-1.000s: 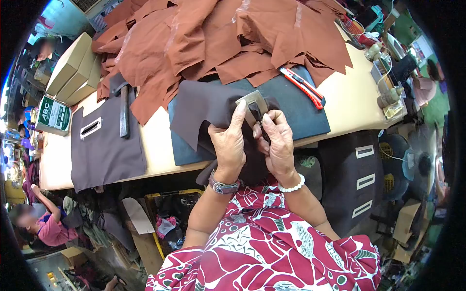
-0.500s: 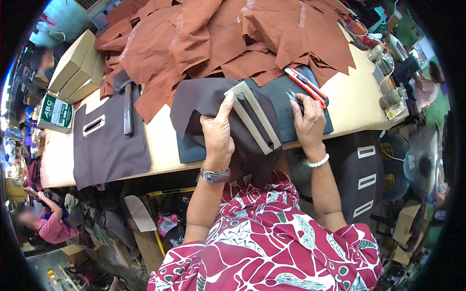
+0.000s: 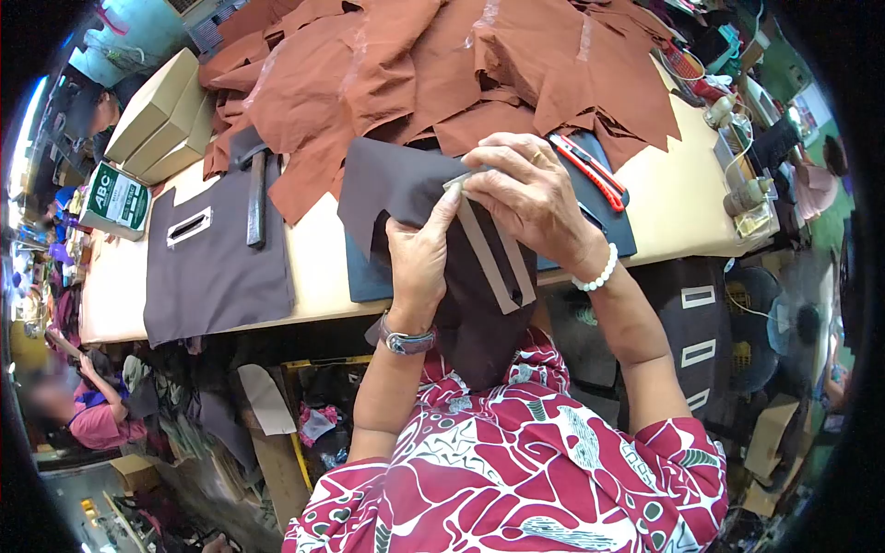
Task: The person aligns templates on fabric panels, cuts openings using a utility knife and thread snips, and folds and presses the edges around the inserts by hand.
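Note:
A dark brown fabric piece (image 3: 392, 180) with a beige slotted rectangular frame (image 3: 484, 253) on it hangs in front of me. My left hand (image 3: 419, 263) grips the fabric, thumb pressed on the frame's upper corner. At that same corner the fingers of my right hand (image 3: 530, 189) are pinched together, touching the frame close to my left thumb. Whatever lies between those right fingertips is hidden. Behind the fabric lies a dark cutting mat (image 3: 369, 281), and a red utility knife (image 3: 590, 170) rests on its right part.
Rust-brown fabric sheets (image 3: 415, 64) heap across the back of the table (image 3: 309, 281). At left are a hammer (image 3: 256, 198), another dark piece (image 3: 221, 276) with a small frame, a green-and-white box (image 3: 115, 201) and cartons (image 3: 152, 115). Bottles (image 3: 745, 192) stand right; a person (image 3: 97, 419) is at far left.
My right hand has moved left and up from the mat's right part to the frame's top corner. A small pointed silver thing at its fingers no longer shows. My left hand still holds the fabric.

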Motion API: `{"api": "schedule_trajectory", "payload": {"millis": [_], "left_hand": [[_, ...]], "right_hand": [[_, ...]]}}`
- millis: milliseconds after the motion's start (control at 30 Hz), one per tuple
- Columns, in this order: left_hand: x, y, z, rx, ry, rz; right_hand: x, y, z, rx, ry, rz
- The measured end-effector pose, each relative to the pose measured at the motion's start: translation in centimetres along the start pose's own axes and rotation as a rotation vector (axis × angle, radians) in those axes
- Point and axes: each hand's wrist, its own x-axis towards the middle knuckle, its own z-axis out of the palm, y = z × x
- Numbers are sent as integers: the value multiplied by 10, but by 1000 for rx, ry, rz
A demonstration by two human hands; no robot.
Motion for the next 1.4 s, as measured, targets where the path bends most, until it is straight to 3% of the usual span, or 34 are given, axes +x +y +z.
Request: {"api": "schedule_trajectory", "payload": {"millis": [133, 267, 367, 400, 500, 533, 700, 867, 967, 1033, 1167, 1267, 1333, 1400], "left_hand": [[0, 6, -9, -48, -4, -109], [-1, 7, -17, -131, -16, -182], [-4, 7, -19, -142, -1, -164], [-3, 5, -20, -139, 19, -134], [4, 3, -20, -146, 133, -35], [6, 2, -20, -149, 175, -6], [9, 3, -6, -276, 260, 89], [6, 3, -12, -240, 324, 136], [-7, 6, -25, -165, 508, 110], [-15, 24, -49, -310, 598, -18], [-29, 49, -130, -192, 693, 282], [-32, 60, -106, 506, 626, 654], [-30, 64, -79, 984, 187, 515], [-11, 51, -56, 1128, -363, 549]], "right_hand": [[13, 8, 4, 225, -133, 62], [24, 8, 13, 830, -311, 591], [22, 11, 36, 702, -206, 638], [29, 1, 26, 465, -158, 570], [28, -16, 18, 139, 144, 303], [24, -30, 16, 303, 144, 431], [-3, -60, 18, 349, -102, 622], [-26, -62, -9, 555, -74, 803], [-36, -38, -20, 559, -178, 764], [-39, -22, -22, 557, -295, 816], [-65, 2, 1, 481, -406, 644], [-63, 1, 3, 483, -451, 599], [-62, -3, 4, 493, -475, 570], [-61, -6, 6, 477, -481, 499]]}}
